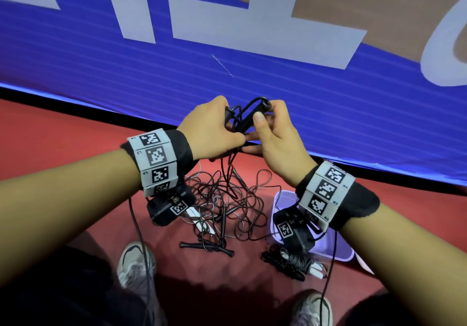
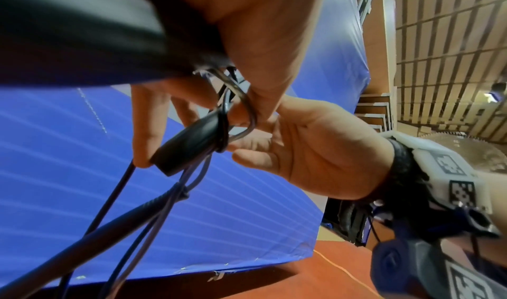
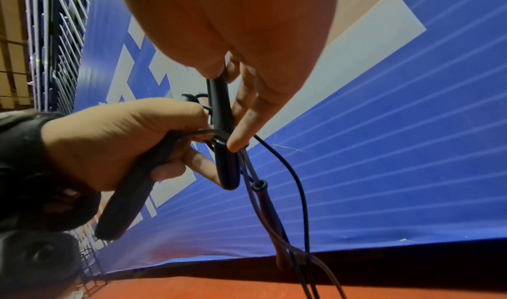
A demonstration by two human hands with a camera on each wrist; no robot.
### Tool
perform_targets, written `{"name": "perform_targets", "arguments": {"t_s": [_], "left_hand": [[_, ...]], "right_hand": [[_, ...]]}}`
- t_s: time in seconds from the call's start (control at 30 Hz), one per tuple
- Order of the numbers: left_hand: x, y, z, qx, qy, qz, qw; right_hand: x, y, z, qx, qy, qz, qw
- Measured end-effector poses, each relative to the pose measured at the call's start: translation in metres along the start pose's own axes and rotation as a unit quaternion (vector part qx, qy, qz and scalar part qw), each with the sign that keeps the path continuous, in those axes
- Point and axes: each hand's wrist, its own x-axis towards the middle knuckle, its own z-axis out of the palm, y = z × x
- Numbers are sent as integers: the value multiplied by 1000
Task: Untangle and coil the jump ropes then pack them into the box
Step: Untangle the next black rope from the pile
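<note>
Here both hands are raised together above the red floor (image 1: 63,128), in front of a blue banner (image 1: 278,77) with large white shapes. The left hand (image 1: 209,129) has its fingers curled round a black jump rope handle (image 3: 129,191), whose lower end comes out below the fist in the right wrist view. The right hand (image 1: 273,138) pinches a second black handle (image 3: 222,134) between the thumb and the fingertips (image 3: 238,143); this handle stands almost upright between the two hands. A thin black cord (image 1: 249,104) makes a small loop above the fingers and is wound around the handles. More cords hang down from the hands, and one of them carries a third handle (image 3: 270,214) that dangles freely.

On the floor, just under the hands, lies a tangled pile of jump ropes (image 1: 227,204) with thin dark cords and several black handles (image 1: 206,247); a white handle (image 1: 199,220) shows at its left side. To the right of the pile stands the pale purple plastic box (image 1: 338,247), partly hidden behind the right wrist. Just beside the box, toward the person, lies a coiled black rope (image 1: 285,260) with white handles. Two grey sneakers (image 1: 136,262) are near the bottom edge.
</note>
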Motion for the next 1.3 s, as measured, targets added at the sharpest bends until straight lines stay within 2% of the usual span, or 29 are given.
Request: {"name": "perform_targets", "arguments": {"t_s": [0.07, 0.23, 0.47, 0.6, 0.8, 0.97, 1.1, 1.3], "left_hand": [[-2, 1, 2, -5, 5, 2, 1000], [-7, 3, 7, 9, -1, 30, 1000], [-2, 4, 1, -6, 40, -14, 999], [-1, 2, 3, -45, 35, -4, 998], [1, -1, 2, -46, 51, 28, 997], [0, -1, 4, -70, 57, 7, 996], [0, -2, 7, -92, 68, -4, 993], [-2, -1, 8, -41, 98, 3, 994]], "right_hand": [[-1, 1, 2, 2, 8, 9, 1000], [-2, 8, 3, -78, 27, 3, 997], [-2, 3, -2, -140, 70, -30, 987], [-7, 3, 1, -143, 66, -40, 987], [-6, -4, -2, -102, 59, -50, 992], [-2, -1, -4, -31, 72, -23, 997], [-1, 1, -3, -23, 68, -30, 997], [-2, -3, -2, 57, 51, -19, 997]]}}
